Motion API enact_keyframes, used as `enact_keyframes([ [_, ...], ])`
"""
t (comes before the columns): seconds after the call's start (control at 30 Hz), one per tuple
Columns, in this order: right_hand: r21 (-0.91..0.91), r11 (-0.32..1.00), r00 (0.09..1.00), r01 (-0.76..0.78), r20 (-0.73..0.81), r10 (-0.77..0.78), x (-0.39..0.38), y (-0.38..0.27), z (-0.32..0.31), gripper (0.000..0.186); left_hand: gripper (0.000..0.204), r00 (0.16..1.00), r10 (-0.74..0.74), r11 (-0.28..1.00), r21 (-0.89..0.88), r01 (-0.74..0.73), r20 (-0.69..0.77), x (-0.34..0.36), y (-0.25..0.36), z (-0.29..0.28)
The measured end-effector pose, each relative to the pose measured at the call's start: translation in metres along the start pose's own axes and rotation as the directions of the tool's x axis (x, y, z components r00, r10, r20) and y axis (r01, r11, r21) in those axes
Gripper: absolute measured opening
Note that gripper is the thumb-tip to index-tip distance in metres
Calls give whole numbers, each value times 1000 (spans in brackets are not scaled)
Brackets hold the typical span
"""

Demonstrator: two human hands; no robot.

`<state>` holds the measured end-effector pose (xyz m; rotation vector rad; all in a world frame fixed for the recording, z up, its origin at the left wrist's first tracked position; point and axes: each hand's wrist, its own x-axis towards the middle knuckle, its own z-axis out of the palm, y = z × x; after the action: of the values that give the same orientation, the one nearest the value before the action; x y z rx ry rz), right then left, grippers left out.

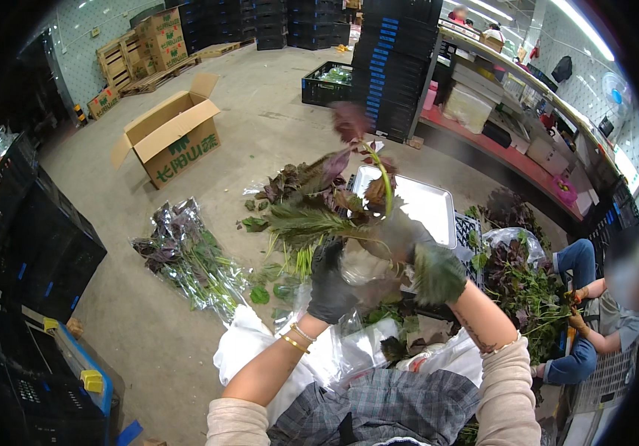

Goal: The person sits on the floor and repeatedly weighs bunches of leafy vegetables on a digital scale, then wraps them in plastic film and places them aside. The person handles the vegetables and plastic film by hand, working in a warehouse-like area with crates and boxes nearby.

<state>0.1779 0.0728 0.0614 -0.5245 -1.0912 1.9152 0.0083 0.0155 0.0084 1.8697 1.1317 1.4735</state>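
My right hand (418, 244), in a dark glove, is closed round a tall green stem with purple leaves (388, 178) that stands up from it. A large green leaf (438, 273) covers part of this hand. My left hand (327, 286), also dark-gloved, is close by at the left, against dark leaves; motion blur hides how its fingers lie. Cloudy clear plastic (360, 269) shows between the two hands. Beyond them lies a heap of purple-green leafy stems (290, 186), and a white tray (435, 204) sits behind my right hand.
Bagged leafy bunches (189, 256) lie on the floor at left, with an open cardboard box (171, 134) beyond. Black crates (44, 238) stand at far left; another stack (394, 67) rises at the back. A co-worker (595, 320) handles leafy stems (524, 290) at right.
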Motion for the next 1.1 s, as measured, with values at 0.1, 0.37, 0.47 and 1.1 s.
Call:
enact_keyframes([
  [0.1,-522,833,981,181,153,-117,-6,-52,26,30,54,994,-28,985,168,44,-101,-2,-1,-9],
  [0.37,-749,603,961,274,243,-134,-29,-36,18,31,63,973,-230,934,-274,228,24,-19,-30,4],
  [0.47,-591,757,939,278,332,-87,-23,-58,27,30,77,996,21,988,155,-8,-86,2,24,-12],
  [1.1,-965,8,945,262,258,203,20,-66,29,19,60,986,11,975,218,-48,167,9,-5,11],
])
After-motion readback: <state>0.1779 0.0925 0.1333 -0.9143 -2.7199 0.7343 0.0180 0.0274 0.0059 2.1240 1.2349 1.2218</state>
